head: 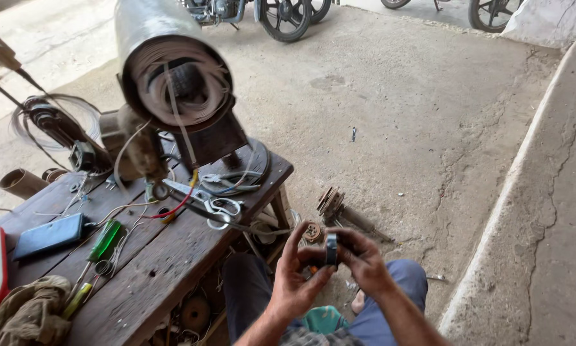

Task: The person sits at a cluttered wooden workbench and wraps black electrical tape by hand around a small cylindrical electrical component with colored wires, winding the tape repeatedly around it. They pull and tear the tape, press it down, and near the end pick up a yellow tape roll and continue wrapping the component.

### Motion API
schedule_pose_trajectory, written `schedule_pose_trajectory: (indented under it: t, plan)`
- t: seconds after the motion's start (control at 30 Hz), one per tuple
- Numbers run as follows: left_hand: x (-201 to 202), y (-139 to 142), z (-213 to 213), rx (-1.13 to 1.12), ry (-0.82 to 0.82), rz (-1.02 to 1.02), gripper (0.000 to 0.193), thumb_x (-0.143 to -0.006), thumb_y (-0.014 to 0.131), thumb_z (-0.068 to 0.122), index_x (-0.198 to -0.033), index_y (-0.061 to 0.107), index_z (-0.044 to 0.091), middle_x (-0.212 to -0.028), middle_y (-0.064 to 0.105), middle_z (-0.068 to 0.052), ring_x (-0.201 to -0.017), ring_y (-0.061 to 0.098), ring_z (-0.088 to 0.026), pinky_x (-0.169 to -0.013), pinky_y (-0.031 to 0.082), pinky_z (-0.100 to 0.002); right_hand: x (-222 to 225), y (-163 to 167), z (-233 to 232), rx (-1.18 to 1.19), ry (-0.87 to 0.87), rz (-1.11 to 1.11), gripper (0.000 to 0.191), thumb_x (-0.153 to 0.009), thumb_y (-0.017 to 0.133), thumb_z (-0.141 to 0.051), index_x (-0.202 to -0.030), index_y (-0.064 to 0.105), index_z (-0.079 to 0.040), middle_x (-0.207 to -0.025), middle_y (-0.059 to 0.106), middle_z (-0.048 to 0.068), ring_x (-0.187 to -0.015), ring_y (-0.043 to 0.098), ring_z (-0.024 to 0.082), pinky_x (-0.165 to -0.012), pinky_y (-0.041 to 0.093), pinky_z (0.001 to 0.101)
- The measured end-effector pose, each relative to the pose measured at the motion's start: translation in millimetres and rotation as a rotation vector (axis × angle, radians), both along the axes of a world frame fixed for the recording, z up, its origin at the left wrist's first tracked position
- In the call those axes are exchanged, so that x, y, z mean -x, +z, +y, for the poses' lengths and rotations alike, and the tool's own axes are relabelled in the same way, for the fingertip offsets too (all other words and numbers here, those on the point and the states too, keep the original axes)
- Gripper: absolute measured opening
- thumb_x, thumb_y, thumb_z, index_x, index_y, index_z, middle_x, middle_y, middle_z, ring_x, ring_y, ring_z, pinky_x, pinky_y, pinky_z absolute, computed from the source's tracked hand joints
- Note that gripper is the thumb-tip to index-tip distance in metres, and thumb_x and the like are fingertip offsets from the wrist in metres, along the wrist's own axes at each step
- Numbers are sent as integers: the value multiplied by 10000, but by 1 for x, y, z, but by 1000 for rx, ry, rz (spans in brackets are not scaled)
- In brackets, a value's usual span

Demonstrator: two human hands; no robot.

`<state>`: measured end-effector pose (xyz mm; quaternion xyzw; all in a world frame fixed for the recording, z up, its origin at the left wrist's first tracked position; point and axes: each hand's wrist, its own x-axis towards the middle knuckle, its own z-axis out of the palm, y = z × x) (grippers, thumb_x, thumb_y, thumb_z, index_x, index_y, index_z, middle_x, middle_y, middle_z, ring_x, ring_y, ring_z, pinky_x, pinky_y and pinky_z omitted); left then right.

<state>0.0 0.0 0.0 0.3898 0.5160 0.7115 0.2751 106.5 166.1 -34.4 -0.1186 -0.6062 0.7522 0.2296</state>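
Note:
My left hand [296, 275] and my right hand [363, 259] meet in front of my knees and both pinch a small dark roll of tape [331, 248], held upright between the fingertips. The roll is seen edge-on, so its hole is hidden. To the left stands a dark wooden bench [166, 256]. On it a long metal motor housing [166, 64] lies on its side, its open end showing pale winding wires. Scissors [208, 202] lie on the bench near its right corner.
A green-handled screwdriver [105, 240], a dark phone [49, 236], a rag [32, 314] and loose wires lie on the bench. Coiled wire [51, 122] sits behind it. A rusty rotor [339, 208] lies on the concrete floor. A raised kerb [512, 186] runs along the right. Motorbike wheels [285, 16] stand far back.

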Motion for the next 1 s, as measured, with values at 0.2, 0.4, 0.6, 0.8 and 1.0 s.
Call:
schedule_pose_trajectory:
  t: [0.2,0.4,0.6,0.8,1.0]
  plan:
    - [59,30,-51,-97,-41,69,949,-893,772,-27,-1651,208,63,-1101,754,-128,-1054,748,-194,-978,594,-358,54,41,-43,-176,1,22,298,-1001,644,-71,-1295,686,-49,-1049,738,47,-961,685,123,-839,593,280]
    - [103,56,-98,-123,26,116,794,-911,795,-17,-1598,402,44,-1165,750,-140,-1078,737,-192,-988,600,-356,109,71,-76,-270,74,121,257,-1031,638,-51,-1284,669,-15,-1070,755,63,-969,709,113,-868,598,269]
    - [141,76,-127,-88,112,180,525,-928,823,85,-1408,622,21,-1134,765,-117,-1059,736,-166,-949,606,-318,146,90,-104,-423,33,60,232,-1032,613,8,-1253,684,-3,-1024,738,51,-922,689,81,-824,585,235]
    - [172,85,-136,-98,325,585,367,-932,816,129,-1264,676,55,-1135,735,-142,-1000,748,-279,-868,611,-342,175,108,-106,-718,28,-34,258,-957,624,33,-1189,726,-15,-919,748,52,-776,677,70,-683,550,224]
    - [187,86,-127,-30,411,747,201,-935,738,51,-1104,633,26,-942,667,-126,-816,663,-322,-746,540,-394,193,117,-103,-779,130,15,244,-911,685,22,-1149,725,-15,-892,734,55,-708,695,84,-605,550,241]
